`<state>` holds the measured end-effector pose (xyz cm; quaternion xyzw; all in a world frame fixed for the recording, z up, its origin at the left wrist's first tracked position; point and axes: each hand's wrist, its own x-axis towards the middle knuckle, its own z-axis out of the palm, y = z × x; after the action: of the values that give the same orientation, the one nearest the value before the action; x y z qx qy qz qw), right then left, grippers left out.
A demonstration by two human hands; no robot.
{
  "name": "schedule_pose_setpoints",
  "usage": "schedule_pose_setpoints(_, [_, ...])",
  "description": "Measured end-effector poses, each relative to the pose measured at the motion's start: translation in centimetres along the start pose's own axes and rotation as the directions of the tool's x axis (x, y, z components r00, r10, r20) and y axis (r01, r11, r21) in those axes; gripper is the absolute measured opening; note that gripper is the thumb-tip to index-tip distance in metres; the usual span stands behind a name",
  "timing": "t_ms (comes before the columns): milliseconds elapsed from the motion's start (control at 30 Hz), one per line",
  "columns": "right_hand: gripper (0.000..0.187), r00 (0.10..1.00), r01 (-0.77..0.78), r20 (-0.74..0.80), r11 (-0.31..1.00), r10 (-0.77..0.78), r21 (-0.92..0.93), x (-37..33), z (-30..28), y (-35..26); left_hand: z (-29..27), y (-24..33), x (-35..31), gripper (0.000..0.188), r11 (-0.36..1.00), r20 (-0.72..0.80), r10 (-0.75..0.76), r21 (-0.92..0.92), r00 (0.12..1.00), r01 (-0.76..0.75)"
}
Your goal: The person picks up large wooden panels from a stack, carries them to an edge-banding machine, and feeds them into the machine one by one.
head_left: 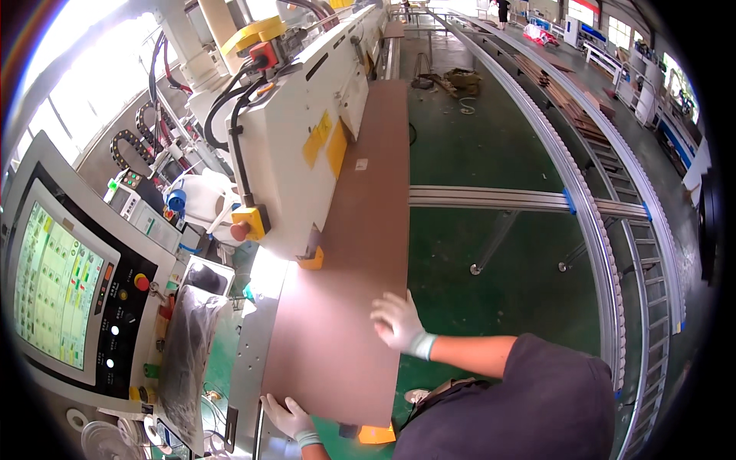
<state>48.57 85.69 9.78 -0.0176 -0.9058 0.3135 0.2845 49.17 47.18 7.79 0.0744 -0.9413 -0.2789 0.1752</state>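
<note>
A long brown panel [349,284] lies lengthwise under the white machine beam, its near end toward me. My left hand [290,420], in a pale glove, is at the near left corner, fingers closed about the panel's edge; the undersides of the fingers are hidden. Over the panel's right edge is my right hand [400,323], gloved too, with its fingers apart and slightly bent, gripping nothing. A small white label [361,164] sits on the panel farther back.
The white machine beam [287,146] carries a red-and-yellow stop button [249,224]. At the left stands a control panel with a lit screen [57,280]. A metal crossbar [491,198] joins a roller rail [579,184] at the right. Brown boards [571,100] lie farther off.
</note>
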Motion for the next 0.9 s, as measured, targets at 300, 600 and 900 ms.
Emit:
schedule_pose_setpoints(300, [0.014,0.997,-0.07,0.052,0.993,0.065,0.093,-4.3,0.6,-4.4,-0.1,3.9,-0.5,0.06,0.897,0.158,0.115,0.407,0.981,-0.171])
schedule_pose_setpoints(600, [0.008,0.99,-0.096,-0.1,0.993,0.102,0.067,2.3,1.4,2.7,-0.7,4.6,0.7,0.061,0.891,0.238,0.103,0.41,0.966,-0.196])
schedule_pose_setpoints(900, [0.012,0.991,-0.125,-0.064,0.987,0.119,-0.105,4.9,1.0,4.6,-0.7,4.6,0.1,0.059,0.893,0.253,0.098,0.405,0.963,-0.198])
